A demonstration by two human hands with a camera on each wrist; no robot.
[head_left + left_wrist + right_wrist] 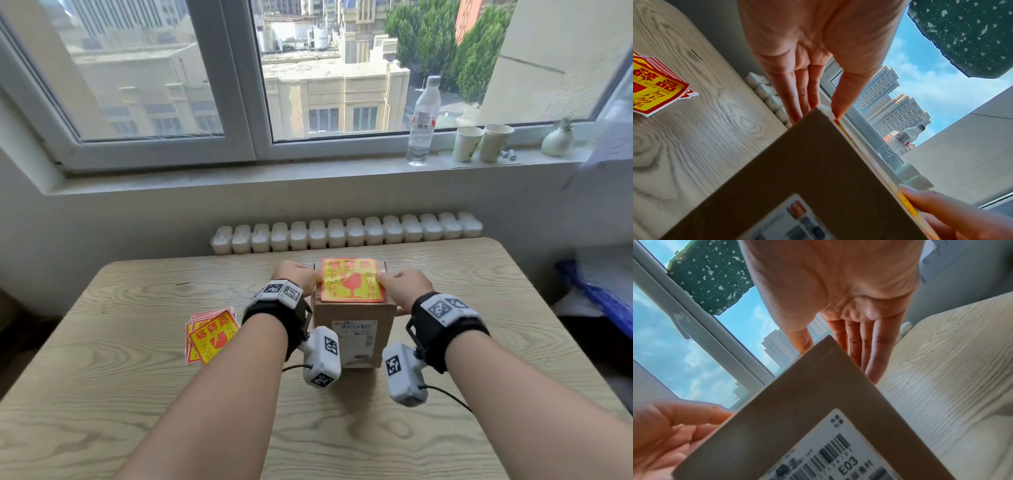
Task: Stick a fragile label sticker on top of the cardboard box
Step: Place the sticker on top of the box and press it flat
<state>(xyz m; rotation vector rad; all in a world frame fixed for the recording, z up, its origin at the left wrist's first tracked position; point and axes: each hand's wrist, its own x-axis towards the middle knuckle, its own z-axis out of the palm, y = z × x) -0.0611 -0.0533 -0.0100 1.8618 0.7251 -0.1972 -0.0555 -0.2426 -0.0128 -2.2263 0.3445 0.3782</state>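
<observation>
A brown cardboard box (354, 329) stands upright in the middle of the wooden table (137, 394), with a white shipping label (354, 337) on its near face. A yellow and red fragile sticker (351, 281) lies flat on its top. My left hand (301, 275) is at the top's left edge, thumb on the sticker's border. In the left wrist view its fingers (797, 91) run straight down the box's left side (797, 170). My right hand (400, 284) mirrors it on the right edge, with straight fingers (865, 344) along the box's right side (807, 394).
A fanned stack of spare fragile stickers (210, 334) lies on the table left of the box. Behind the table runs a white radiator (346, 231). On the windowsill stand a water bottle (423, 120), two paper cups (467, 144) and a small vase (556, 140).
</observation>
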